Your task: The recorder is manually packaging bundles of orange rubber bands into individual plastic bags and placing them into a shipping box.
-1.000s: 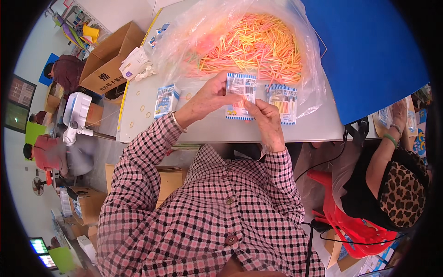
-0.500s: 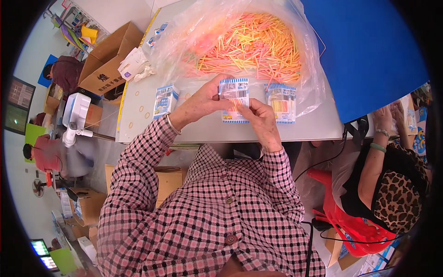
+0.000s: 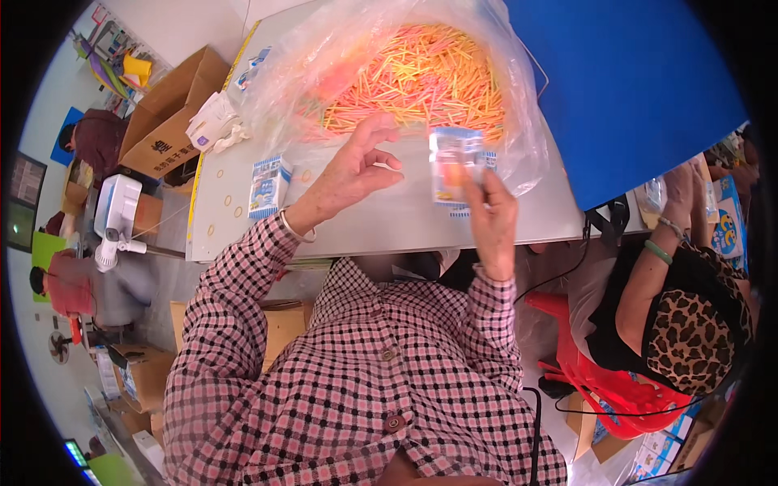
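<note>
My right hand (image 3: 493,215) pinches a small blue-and-white printed packet (image 3: 452,154) by its lower right side, blurred by motion. Part of another packet (image 3: 459,212) on the table shows below it, mostly hidden. My left hand (image 3: 356,170) is raised over the table with its fingers apart and nothing in them. A blue-and-white packet stack (image 3: 267,186) lies to the left of my left wrist. Beyond both hands, a large clear plastic bag (image 3: 279,105) lies spread open, full of thin pink, yellow and orange sticks (image 3: 429,81).
The grey table (image 3: 340,235) bears several rubber bands (image 3: 237,211) and a crumpled white wrapper (image 3: 215,121) at left. A blue panel (image 3: 616,97) stands at right. An open carton (image 3: 174,113) is beyond the left edge. A co-worker (image 3: 681,316) sits at right by a red stool (image 3: 567,356).
My left hand has let go of the packet and drawn back to the left, fingers apart. My right hand has carried the packet rightward, over the one on the table.
</note>
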Demonstrator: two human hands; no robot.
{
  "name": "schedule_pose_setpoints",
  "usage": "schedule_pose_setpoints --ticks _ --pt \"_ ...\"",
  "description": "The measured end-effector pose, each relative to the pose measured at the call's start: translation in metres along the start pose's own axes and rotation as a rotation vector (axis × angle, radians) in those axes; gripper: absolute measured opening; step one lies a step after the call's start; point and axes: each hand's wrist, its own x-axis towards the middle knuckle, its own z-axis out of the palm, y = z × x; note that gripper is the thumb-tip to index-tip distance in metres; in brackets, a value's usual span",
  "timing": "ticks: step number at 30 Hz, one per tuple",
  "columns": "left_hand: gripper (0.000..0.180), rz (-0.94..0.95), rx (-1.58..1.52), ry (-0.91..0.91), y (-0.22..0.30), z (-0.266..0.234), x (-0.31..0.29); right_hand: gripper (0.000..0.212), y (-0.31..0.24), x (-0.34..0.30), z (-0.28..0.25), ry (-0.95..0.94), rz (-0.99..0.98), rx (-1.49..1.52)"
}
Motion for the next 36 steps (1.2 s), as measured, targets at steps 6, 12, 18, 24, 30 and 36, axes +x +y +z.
schedule_pose_setpoints --ticks 6,12,18,24,30,36 --pt "0.051 0.015 0.239 0.163 -0.002 -0.044 -0.031 0.020 0.023 0.005 -0.015 0.077 -0.129 -0.541" --pt "0.043 0.086 1.017 0.495 -0.011 -0.124 -0.092 0.035 0.014 0.005 -0.009 0.214 -0.252 -0.864" --pt "0.045 -0.128 1.062 0.267 -0.019 -0.168 -0.102 0.034 -0.015 -0.001 0.026 0.126 -0.415 -0.635" --pt "0.033 -0.148 0.902 0.354 -0.042 -0.178 -0.098 0.032 -0.020 -0.013 0.055 -0.029 -0.438 -0.527" --pt "0.026 0.035 1.000 0.533 -0.048 -0.156 -0.086 0.026 -0.010 -0.017 0.077 -0.091 -0.420 -0.244" --pt "0.020 0.173 1.045 0.570 -0.049 -0.137 -0.072 0.024 0.002 -0.009 0.110 -0.171 -0.327 0.017"
